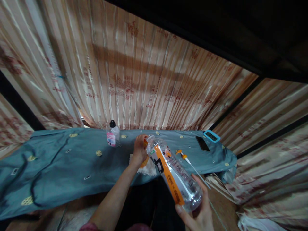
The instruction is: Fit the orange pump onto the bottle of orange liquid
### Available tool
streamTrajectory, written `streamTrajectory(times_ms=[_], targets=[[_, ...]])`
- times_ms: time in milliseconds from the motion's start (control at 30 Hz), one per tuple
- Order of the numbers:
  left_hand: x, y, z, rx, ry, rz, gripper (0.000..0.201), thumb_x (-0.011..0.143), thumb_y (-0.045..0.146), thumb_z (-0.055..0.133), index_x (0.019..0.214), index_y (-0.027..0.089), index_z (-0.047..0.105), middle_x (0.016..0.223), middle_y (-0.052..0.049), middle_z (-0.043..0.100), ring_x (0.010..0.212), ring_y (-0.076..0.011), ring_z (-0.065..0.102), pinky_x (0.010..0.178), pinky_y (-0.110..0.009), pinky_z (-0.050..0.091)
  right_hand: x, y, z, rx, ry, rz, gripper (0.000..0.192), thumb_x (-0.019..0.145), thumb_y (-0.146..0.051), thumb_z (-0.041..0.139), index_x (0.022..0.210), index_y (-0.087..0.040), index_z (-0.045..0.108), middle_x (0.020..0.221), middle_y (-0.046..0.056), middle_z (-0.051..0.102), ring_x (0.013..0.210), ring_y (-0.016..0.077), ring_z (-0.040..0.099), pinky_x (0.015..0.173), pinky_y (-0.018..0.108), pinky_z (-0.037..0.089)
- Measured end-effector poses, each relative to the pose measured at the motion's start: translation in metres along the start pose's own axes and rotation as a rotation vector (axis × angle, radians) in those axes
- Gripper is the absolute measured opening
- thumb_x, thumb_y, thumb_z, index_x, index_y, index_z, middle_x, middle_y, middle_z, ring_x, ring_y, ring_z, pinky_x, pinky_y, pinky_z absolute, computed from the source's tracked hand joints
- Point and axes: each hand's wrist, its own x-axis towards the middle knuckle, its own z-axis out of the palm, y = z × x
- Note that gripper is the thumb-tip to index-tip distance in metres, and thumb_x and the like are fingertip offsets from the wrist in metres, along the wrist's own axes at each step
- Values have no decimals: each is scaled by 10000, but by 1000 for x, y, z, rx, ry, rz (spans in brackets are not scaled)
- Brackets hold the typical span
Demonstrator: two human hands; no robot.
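Teal cloth covers the table. Small bottle stands at the back edge. Left hand grips an orange object at the mouth of a clear bottle, whose base the right hand clasps. Phone lies rightmost.

Clear plastic bottle with orange label, uncapped, tilted over teal cloth
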Motion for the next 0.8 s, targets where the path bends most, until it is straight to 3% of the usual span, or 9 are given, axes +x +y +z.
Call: streamTrajectory(times_ms=[433,800], targets=[[1,3,-3,3,-11,-3,72,801,288,575,856,245,593,880,-59,672,843,-261,620,791,-401,498,-1,3,-2,-36,-14,-12,867,702,-642,755,1357,-212,382,1328,123,537,1113,220,640,889,259,528],[1,6,-3,34,-24,-18,68,821,283,555,847,232,591,878,-64,678,844,-260,623,799,-414,504,0,5,-3,-27,-11,-12,874,695,-635,767,1357,-206,392,1288,147,586,1119,294,636,912,364,523]])
